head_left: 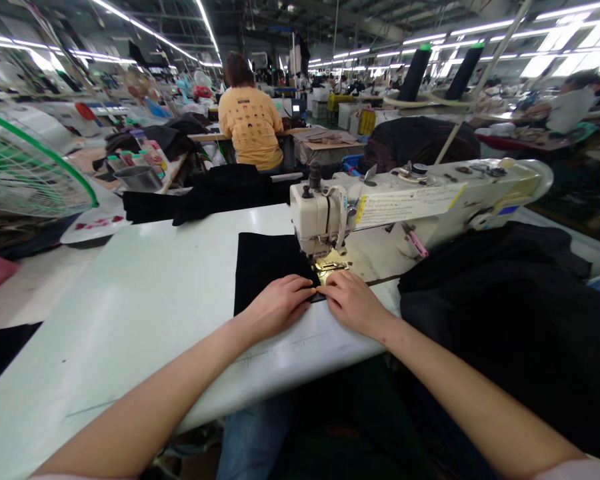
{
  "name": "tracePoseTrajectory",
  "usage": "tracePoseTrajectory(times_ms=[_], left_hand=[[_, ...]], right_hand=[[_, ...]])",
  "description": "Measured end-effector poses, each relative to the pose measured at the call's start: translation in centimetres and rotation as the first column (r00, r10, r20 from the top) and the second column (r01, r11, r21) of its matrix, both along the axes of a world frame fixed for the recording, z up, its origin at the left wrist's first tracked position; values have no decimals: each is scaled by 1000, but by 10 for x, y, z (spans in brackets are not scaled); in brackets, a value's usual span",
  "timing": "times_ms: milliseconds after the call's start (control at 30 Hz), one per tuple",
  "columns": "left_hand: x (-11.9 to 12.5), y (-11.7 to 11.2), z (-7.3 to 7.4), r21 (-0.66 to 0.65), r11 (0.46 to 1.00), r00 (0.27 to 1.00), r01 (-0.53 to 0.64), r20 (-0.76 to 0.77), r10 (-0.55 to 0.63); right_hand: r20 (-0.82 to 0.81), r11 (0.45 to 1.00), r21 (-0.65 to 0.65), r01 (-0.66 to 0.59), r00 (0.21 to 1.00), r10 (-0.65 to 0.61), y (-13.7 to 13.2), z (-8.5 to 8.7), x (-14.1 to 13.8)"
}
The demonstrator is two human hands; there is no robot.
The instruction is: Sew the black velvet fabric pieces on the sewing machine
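A black fabric piece (260,263) lies flat on the white sewing table (145,300), its right edge under the presser foot (330,265) of a cream sewing machine (410,200). My left hand (280,303) rests palm down on the near right corner of the fabric, fingers together and stretched toward the foot. My right hand (353,300) lies just right of it, fingers curled down and pressing the fabric edge in front of the needle plate. The fingertips of both hands nearly meet.
A heap of black fabric (510,313) covers the table to my right. More black cloth (200,193) lies at the table's far edge. A green fan (25,167) stands at the left. A person in a yellow shirt (251,127) sits ahead, back turned.
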State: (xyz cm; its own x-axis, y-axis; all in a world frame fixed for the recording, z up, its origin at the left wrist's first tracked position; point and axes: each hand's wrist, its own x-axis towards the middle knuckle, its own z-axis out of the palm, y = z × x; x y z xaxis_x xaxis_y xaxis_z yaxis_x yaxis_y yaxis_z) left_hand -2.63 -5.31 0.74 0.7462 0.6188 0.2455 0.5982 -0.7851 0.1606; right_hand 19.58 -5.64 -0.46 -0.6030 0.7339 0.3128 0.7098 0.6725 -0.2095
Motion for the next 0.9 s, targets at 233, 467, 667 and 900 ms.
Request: tracePoseTrajectory(times_ms=[233,467,667,900], left_hand=[[-4,36,-2,-23,997,997,-75,21,76],[-6,45,-15,-49,937,938,-346,22,347],[-7,22,-15,-99,831,837,-547,-44,546],[-4,-3,10,-32,858,857,-513,-76,510]], right_hand=[[-1,995,-6,98,995,-98,23,-2,-10],[-43,998,-18,68,997,-69,-33,8,5],[-131,994,-90,56,989,-67,-59,15,33],[-25,999,-34,-28,999,27,-33,-2,-9]])
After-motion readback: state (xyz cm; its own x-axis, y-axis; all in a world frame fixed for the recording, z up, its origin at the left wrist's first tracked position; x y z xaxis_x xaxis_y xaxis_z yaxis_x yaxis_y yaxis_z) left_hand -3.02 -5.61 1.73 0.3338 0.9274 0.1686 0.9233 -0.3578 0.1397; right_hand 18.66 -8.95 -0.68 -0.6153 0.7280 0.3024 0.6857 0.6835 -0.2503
